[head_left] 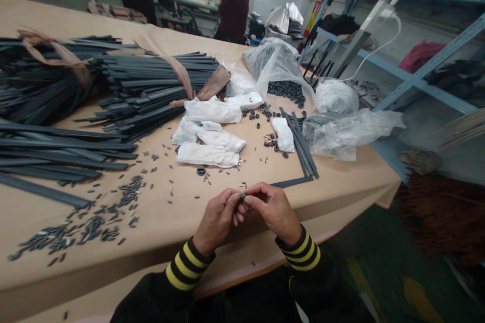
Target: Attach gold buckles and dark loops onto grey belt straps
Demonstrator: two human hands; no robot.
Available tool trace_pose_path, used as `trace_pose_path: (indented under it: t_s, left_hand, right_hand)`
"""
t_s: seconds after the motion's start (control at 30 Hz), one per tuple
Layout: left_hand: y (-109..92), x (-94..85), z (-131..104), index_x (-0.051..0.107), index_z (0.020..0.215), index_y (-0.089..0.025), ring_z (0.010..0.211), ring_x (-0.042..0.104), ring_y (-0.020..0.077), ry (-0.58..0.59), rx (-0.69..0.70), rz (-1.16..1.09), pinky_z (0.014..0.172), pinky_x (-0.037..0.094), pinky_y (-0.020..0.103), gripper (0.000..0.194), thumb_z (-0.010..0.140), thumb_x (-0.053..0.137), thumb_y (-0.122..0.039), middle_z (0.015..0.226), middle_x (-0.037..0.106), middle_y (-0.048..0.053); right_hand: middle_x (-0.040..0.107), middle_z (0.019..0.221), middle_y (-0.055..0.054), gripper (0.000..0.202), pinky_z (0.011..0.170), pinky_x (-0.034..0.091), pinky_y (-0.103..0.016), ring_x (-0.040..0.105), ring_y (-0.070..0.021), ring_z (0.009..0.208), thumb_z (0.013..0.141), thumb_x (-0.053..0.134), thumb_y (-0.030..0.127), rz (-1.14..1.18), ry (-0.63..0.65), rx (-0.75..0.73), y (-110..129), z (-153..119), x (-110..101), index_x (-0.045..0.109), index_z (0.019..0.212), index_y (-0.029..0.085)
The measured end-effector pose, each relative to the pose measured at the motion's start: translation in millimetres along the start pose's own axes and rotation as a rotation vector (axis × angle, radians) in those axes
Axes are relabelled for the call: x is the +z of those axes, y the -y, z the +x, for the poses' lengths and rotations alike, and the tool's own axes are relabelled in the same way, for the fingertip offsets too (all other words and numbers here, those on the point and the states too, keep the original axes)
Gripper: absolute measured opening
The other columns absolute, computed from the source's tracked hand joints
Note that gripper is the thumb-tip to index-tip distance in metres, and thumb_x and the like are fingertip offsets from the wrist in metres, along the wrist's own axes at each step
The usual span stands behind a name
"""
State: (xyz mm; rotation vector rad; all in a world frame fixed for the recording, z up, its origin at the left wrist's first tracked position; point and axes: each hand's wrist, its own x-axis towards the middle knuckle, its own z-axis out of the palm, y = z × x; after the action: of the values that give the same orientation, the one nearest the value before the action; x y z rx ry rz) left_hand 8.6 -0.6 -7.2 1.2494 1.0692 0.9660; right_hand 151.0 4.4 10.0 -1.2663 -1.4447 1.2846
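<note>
My left hand (222, 214) and my right hand (273, 209) meet at the table's front edge. Between their fingertips is a small dark ring-like piece (243, 196), pinched from both sides; its exact kind is too small to make out. Just beyond my right hand lies a flat dark strip (291, 182). A few tiny dark cylinders lie scattered on the brown paper ahead of my fingers, and a black ring (201, 171) rests near the white wrapped packets (207, 155).
Bundles of dark strips (159, 81) cover the left side. Loose small cylinders (91, 227) spread at front left. A clear bag of black rings (286, 91), more strips (303, 149) and crumpled plastic (341, 131) lie to the right. Blue shelving (420, 86) stands beyond; two people are behind the table.
</note>
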Motion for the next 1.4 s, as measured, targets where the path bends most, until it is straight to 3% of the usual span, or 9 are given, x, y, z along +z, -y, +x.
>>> trace_pose_path:
  t_s: [0.23,0.33,0.5,0.63,0.77,0.87,1.07,1.3,1.4]
  left_hand:
    - [4,2.4,-2,0.052,0.077,-0.015,0.039,0.047,0.0073,-0.062,-0.010,0.039,0.037,0.037,0.017,0.029,0.085,0.038,-0.039,0.052,0.050,-0.004]
    - [3,-1.5,-3,0.053,0.087,-0.015,0.043,0.048,0.0081,0.000,-0.031,0.065,0.040,0.039,0.018,0.026,0.082,0.045,-0.038,0.053,0.050,-0.004]
    - [-5,-8.9,2,0.050,0.077,-0.015,0.047,0.048,0.0072,0.100,-0.079,-0.001,0.044,0.039,0.018,0.021,0.081,0.048,-0.036,0.056,0.051,-0.004]
    - [-13,-13.3,7,0.050,0.079,-0.014,0.051,0.050,0.0071,0.239,-0.142,-0.050,0.047,0.040,0.018,0.022,0.081,0.049,-0.036,0.064,0.054,-0.002]
    - [-15,-15.1,9,0.052,0.086,-0.013,0.053,0.050,0.0072,0.297,-0.144,-0.042,0.050,0.041,0.019,0.023,0.081,0.049,-0.035,0.066,0.053,-0.002]
    - [-14,-13.9,10,0.052,0.086,-0.013,0.052,0.049,0.0074,0.304,-0.145,-0.012,0.050,0.040,0.019,0.023,0.081,0.049,-0.035,0.063,0.052,-0.003]
    - [-15,-10.4,12,0.055,0.085,-0.012,0.050,0.046,0.0076,0.308,-0.107,0.112,0.049,0.037,0.019,0.021,0.080,0.048,-0.031,0.055,0.049,-0.004]
    - [-16,-10.9,12,0.056,0.085,-0.015,0.049,0.041,0.0071,0.349,-0.050,0.249,0.046,0.031,0.018,0.020,0.082,0.045,-0.031,0.055,0.045,-0.005]
    - [-14,-8.6,12,0.053,0.070,-0.015,0.051,0.039,0.0072,0.324,-0.007,0.295,0.047,0.031,0.019,0.028,0.084,0.039,-0.034,0.055,0.043,-0.005]
  right_hand:
    - [0.058,0.061,0.001,0.010,0.059,0.047,-0.025,0.057,-0.0117,0.054,0.078,0.055,0.024,-0.016,0.042,-0.005,1,3,12,0.060,0.081,0.016]
    - [0.062,0.075,-0.002,0.011,0.068,0.046,-0.025,0.059,-0.0137,0.071,0.078,0.055,0.021,-0.207,-0.015,-0.090,6,1,11,0.064,0.082,0.016]
    - [0.062,0.086,-0.004,0.024,0.076,0.044,-0.025,0.057,-0.0130,0.081,0.085,0.043,0.013,-0.479,0.115,-0.320,23,-3,-9,0.062,0.099,0.017]
    - [0.059,0.105,-0.011,0.027,0.089,0.037,-0.032,0.050,-0.0194,0.100,0.082,0.050,0.020,-0.732,-0.014,-0.433,28,-2,-30,0.056,0.107,0.012]
    - [0.064,0.083,-0.008,0.023,0.070,0.040,-0.029,0.056,-0.0187,0.078,0.080,0.054,0.032,-0.912,0.177,-0.259,22,1,-42,0.060,0.092,0.014]
    - [0.059,0.060,-0.002,0.025,0.053,0.032,-0.023,0.052,-0.0122,0.055,0.082,0.049,0.035,-0.927,0.324,-0.125,20,0,-45,0.060,0.071,0.016]
    - [0.060,0.057,-0.001,0.027,0.051,0.034,-0.018,0.050,-0.0069,0.047,0.086,0.042,0.024,-0.653,0.510,0.027,20,-1,-45,0.055,0.064,0.014]
    - [0.057,0.060,-0.001,0.026,0.059,0.036,-0.020,0.051,-0.0090,0.057,0.086,0.040,0.017,-0.657,0.528,-0.057,20,0,-45,0.052,0.063,0.014]
    - [0.052,0.057,0.001,0.024,0.056,0.035,-0.020,0.047,-0.0087,0.054,0.086,0.039,0.016,-0.683,0.535,-0.067,22,0,-44,0.052,0.065,0.013]
